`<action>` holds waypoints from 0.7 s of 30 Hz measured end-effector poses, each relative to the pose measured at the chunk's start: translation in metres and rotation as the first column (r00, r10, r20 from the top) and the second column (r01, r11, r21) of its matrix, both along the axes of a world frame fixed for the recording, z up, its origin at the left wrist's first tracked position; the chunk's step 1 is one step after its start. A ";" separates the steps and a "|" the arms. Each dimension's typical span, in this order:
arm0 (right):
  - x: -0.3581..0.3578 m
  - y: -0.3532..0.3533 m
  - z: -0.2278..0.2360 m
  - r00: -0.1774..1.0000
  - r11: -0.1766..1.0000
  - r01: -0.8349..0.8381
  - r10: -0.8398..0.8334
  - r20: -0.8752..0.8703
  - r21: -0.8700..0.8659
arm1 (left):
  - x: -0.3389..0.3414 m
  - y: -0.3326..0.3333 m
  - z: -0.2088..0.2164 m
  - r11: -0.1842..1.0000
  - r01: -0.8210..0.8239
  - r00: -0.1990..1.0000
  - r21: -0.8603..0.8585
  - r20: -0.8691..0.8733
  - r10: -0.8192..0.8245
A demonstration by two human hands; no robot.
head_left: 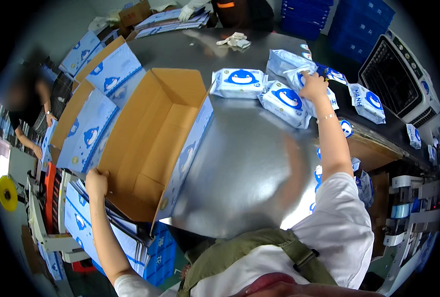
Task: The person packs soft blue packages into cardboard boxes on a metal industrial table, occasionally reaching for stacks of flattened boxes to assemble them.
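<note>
A long, open cardboard box (145, 128), brown inside and light blue with whale prints outside, lies tilted on the left of the metal table. My left hand (97, 184) is closed on its near left edge. Over at the right, my right hand (313, 86) has its fingers curled over a white-and-blue pack of wipes (295, 78) within a small cluster. Beside it lie another wipes pack (285, 99) with a whale print and one farther back (284, 60). A further wipes pack (239, 83) rests nearer the box.
More wipes packs (367, 103) sit on a dark conveyor (398, 133) at the right. Other open boxes (83, 128) stand left. White gloves (233, 41) lie at the table's far side. A co-worker (26, 99) handles a box at left; another person (242, 14) stands behind flat cartons (173, 22).
</note>
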State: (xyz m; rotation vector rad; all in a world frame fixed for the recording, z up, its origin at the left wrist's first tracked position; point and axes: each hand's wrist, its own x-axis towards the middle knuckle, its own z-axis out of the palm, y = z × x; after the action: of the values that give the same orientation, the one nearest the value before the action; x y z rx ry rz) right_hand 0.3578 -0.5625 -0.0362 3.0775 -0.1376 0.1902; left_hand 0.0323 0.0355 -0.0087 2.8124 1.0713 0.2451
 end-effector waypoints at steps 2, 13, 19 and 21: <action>-0.038 0.021 -0.008 0.984 0.984 -0.170 0.172 0.042 -0.052 | -0.001 -0.003 0.004 1.000 -0.007 1.000 0.003 -0.020 0.007; -0.155 0.098 0.049 0.755 -0.281 -0.460 0.374 0.538 0.842 | 0.015 -0.026 0.011 0.997 -0.047 0.998 0.068 -0.047 0.050; -0.114 0.239 0.057 0.475 -0.557 0.462 0.812 0.338 0.690 | 0.017 -0.026 0.009 0.999 -0.013 1.000 -0.043 0.020 0.014; -0.138 0.293 0.066 0.279 -0.386 0.543 0.920 0.273 0.746 | 0.019 -0.020 0.004 0.996 0.004 0.997 -0.085 0.075 0.003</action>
State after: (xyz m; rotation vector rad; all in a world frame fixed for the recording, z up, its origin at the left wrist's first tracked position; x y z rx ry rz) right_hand 0.2196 -0.2694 0.0295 -0.7292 -0.6730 1.0754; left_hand 0.0509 0.0154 -0.0048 2.7059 1.0393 0.2954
